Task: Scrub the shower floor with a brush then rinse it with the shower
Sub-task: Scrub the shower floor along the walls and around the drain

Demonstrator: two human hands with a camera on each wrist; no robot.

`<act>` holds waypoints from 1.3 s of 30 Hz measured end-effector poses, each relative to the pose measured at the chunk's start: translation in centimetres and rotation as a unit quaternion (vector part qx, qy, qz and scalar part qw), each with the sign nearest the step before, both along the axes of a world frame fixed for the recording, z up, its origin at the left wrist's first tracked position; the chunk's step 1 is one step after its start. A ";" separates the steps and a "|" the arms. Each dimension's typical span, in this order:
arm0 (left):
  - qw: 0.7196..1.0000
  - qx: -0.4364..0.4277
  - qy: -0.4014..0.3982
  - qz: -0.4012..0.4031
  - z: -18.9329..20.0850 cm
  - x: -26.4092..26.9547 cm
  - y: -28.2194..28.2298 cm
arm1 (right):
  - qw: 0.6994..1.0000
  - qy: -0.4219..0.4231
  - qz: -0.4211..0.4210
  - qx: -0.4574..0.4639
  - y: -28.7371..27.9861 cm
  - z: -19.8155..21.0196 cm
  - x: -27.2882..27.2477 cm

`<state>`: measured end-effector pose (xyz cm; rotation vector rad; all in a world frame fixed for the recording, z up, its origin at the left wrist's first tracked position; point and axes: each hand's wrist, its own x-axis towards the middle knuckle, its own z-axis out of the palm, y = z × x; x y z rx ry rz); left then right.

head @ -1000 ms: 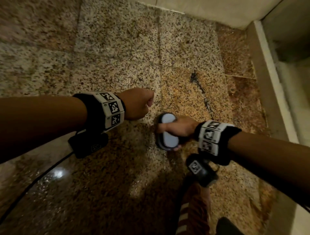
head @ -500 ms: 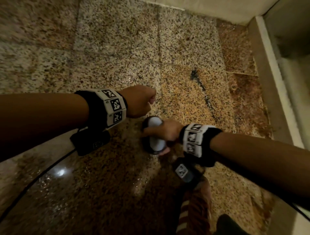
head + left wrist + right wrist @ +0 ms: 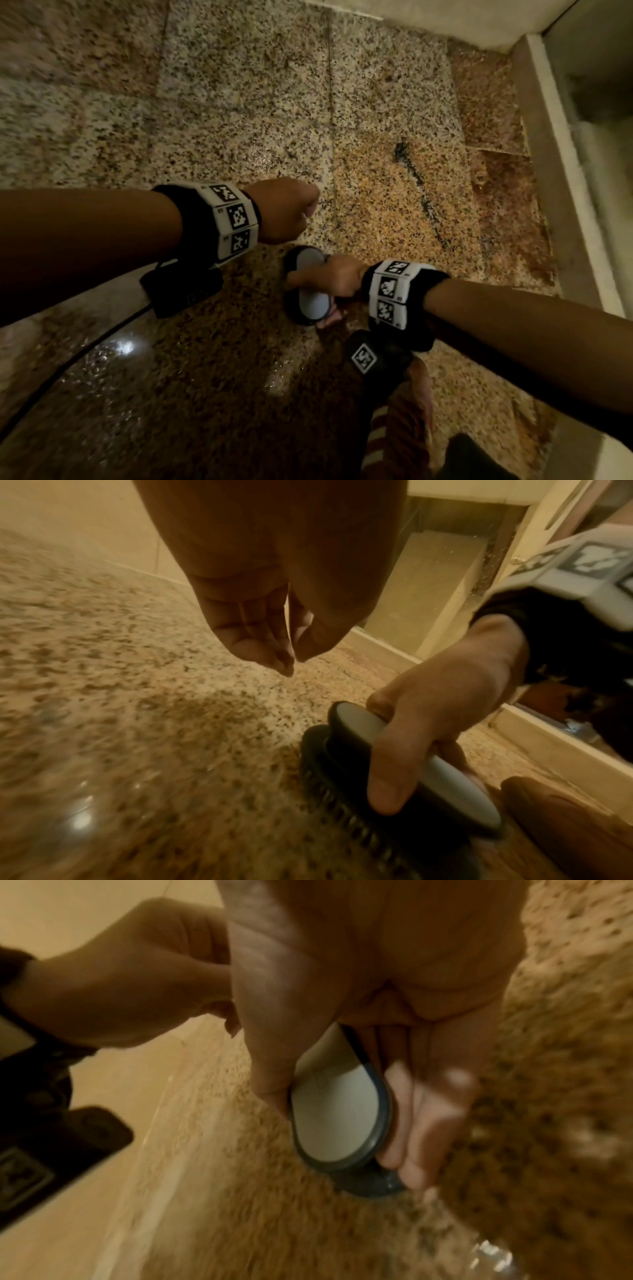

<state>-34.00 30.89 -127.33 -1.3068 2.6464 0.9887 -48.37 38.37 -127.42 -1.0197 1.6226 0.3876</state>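
The right hand [image 3: 329, 277] was clamped on the brush [image 3: 310, 291], fingers curled over the pale grey top of its handle and thumb tucked along the near side, with the dark bristles pressed flat to the shower floor [image 3: 239, 102]. That grip, low and across the handle's middle, looked chosen so the palm could bear down while the arm drove the strokes. The brush sat near the centre of the head view, just below the left hand [image 3: 284, 210] and close to it without touching.

The left hand held nothing; its fingers were curled loosely inward with the tips together (the left wrist view showed them hanging clear above the floor), and it hovered at about 11 o'clock from the brush, probably kept there for balance and out of the bristles' path.

The speckled stone around the brush glistened, and a bright reflection at 7 o'clock suggested it was wet. A dark streak [image 3: 416, 178] lay at 1 o'clock from the brush, well apart from it and seemingly not yet reached. A raised pale curb [image 3: 561, 192] bordered the floor at 3 o'clock. Judging by this, scrubbing was under way and rinsing not yet begun; no shower head was in view.
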 end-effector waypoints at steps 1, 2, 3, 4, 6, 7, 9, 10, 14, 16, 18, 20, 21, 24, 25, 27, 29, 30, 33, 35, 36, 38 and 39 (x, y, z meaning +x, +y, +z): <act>1.000 -0.006 0.003 -0.004 0.0 0.2 0.0 | 1.000 0.018 -0.023 0.008 -0.1 0.4 -0.7; 1.000 -0.009 0.004 -0.005 0.0 0.4 0.1 | 0.999 0.047 -0.017 0.005 -0.2 0.9 -1.7; 1.000 -0.009 -0.001 -0.005 -0.1 0.7 0.2 | 0.996 0.084 0.023 -0.005 -0.3 1.1 -2.9; 1.000 -0.009 -0.013 -0.003 -0.2 1.2 0.3 | 0.991 0.116 0.071 -0.013 -0.2 1.3 -3.7; 0.999 -0.006 -0.046 0.000 -0.4 1.9 0.6 | 0.983 0.146 0.112 -0.008 0.5 1.2 -4.3; 0.998 -0.003 -0.058 -0.001 -0.4 2.3 0.7 | 0.984 0.140 0.113 -0.001 1.0 0.9 -4.0; 0.997 0.005 -0.072 -0.001 -0.6 2.8 0.8 | 0.985 0.122 0.119 0.000 1.6 0.5 -2.0; 0.997 0.009 -0.072 0.002 -0.6 3.0 0.8 | 0.987 0.108 0.120 -0.006 1.7 0.2 -0.8; 0.997 0.004 -0.070 0.018 -0.2 3.5 0.5 | 0.988 0.071 0.129 -0.052 1.8 -0.8 4.7; 0.997 0.001 -0.074 0.031 0.2 4.1 0.3 | 0.991 0.040 0.112 -0.059 1.8 -1.3 7.1; 0.996 -0.012 -0.080 0.046 0.5 5.1 0.1 | 0.995 0.003 0.090 -0.043 1.7 -1.3 8.5; 0.994 -0.019 -0.088 0.064 0.7 6.5 -0.1 | 0.996 -0.006 0.076 -0.047 1.1 -1.1 8.3; 0.993 -0.024 -0.090 0.073 0.9 7.4 -0.2 | 0.996 0.002 0.059 -0.070 0.8 -0.7 7.8; 0.991 -0.033 -0.088 0.095 1.3 9.8 -0.3 | 0.989 0.058 -0.019 -0.131 -1.2 0.2 3.6; 0.991 -0.030 -0.090 0.099 1.4 10.4 -0.3 | 0.987 0.074 -0.047 -0.137 -1.8 0.7 1.9; 0.989 -0.019 -0.094 0.112 1.4 11.9 -0.1 | 0.982 0.113 -0.068 -0.136 -3.1 0.8 0.2; 0.987 -0.009 -0.102 0.127 1.1 13.0 0.3 | 0.984 0.122 -0.057 -0.114 -3.8 0.4 0.7; 0.985 -0.004 -0.110 0.133 1.0 13.5 0.5 | 0.987 0.110 -0.053 -0.104 -3.9 0.1 1.8; 0.981 0.006 -0.119 0.156 0.6 14.6 1.0 | 0.991 0.061 -0.022 -0.119 -3.8 -0.7 6.7; 0.977 0.008 -0.125 0.171 0.5 15.3 1.2 | 0.990 0.044 0.035 -0.125 -3.8 -1.1 10.6; 0.975 0.010 -0.128 0.181 0.5 15.6 1.2 | 0.992 0.024 0.044 -0.114 -3.9 -1.2 12.4; 0.972 0.013 -0.130 0.196 0.6 16.0 1.3 | 0.998 -0.025 0.029 -0.057 -4.1 -0.7 15.0; 0.971 0.014 -0.130 0.200 0.7 16.1 1.3 | 0.998 -0.039 0.021 -0.037 -4.4 -0.3 15.6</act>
